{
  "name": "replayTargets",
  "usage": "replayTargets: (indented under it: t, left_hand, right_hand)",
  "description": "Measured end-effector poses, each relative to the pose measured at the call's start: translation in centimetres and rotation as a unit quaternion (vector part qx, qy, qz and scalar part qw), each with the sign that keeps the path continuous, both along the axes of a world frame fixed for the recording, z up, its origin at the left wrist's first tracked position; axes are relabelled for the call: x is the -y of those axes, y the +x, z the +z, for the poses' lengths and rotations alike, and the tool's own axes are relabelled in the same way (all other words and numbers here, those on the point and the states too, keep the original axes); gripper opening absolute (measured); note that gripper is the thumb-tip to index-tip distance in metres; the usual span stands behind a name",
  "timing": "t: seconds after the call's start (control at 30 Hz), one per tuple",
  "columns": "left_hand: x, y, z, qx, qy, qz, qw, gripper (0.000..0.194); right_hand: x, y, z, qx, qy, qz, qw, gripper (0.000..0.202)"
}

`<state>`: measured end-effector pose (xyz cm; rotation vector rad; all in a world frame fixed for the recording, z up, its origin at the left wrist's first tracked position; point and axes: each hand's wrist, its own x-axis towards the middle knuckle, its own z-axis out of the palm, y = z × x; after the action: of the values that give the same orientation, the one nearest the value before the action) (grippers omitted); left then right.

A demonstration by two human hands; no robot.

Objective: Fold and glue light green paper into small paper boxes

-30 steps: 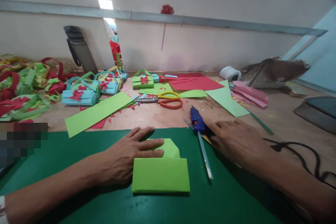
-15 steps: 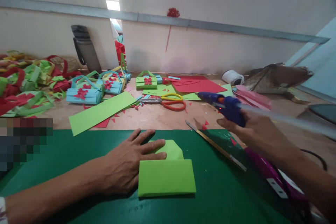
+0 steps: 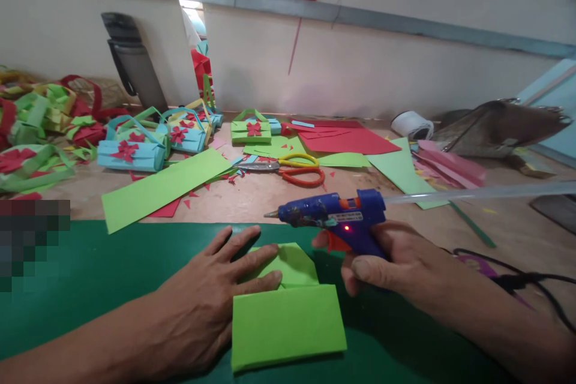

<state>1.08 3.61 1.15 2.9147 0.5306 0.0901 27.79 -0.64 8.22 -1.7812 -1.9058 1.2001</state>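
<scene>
My left hand [image 3: 225,288] lies with fingers spread over the upper flap of a folded green paper piece [image 3: 288,325], pressing it on the dark green mat [image 3: 135,264]. The flap has cut corners; the lower part is a folded rectangle. My right hand [image 3: 391,261] is wrapped round the handle of a blue hot glue gun [image 3: 333,210], a finger by its orange trigger. A red light glows on the gun, and a clear glue stick [image 3: 486,192] sticks out of its back. The metal nozzle points left, above the paper and apart from it.
Behind the mat lie scissors [image 3: 292,168], a long green paper strip [image 3: 166,186] and red paper sheets [image 3: 346,135]. Small paper handbags [image 3: 130,153] and a dark bottle [image 3: 135,66] stand at the left. A black cable [image 3: 517,279] runs at the right.
My right hand has brought the glue gun left and nearer, over the mat beside the paper. My left hand stays on the flap. The view has shifted slightly.
</scene>
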Motion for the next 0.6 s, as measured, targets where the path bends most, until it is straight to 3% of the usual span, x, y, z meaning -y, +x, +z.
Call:
replayTargets:
  t: [0.17,0.3,0.6]
  left_hand:
    - [0.4,-0.6,-0.6,0.085,0.029,0.01,0.996,0.047]
    - [0.6,-0.6,-0.2,0.18,0.053,0.021,0.982,0.027]
    - [0.8,-0.2,0.0,0.211,0.023,0.032,0.977,0.019]
  right_hand:
    - [0.0,0.0,-0.4,0.055,-0.013,-0.015,0.998,0.021]
    - [0.7,0.9,-0.7,0.1,-0.031,-0.013,0.994,0.034]
    - [2.8,3.0,-1.2,0.201,-0.056,-0.033,0.977,0.045]
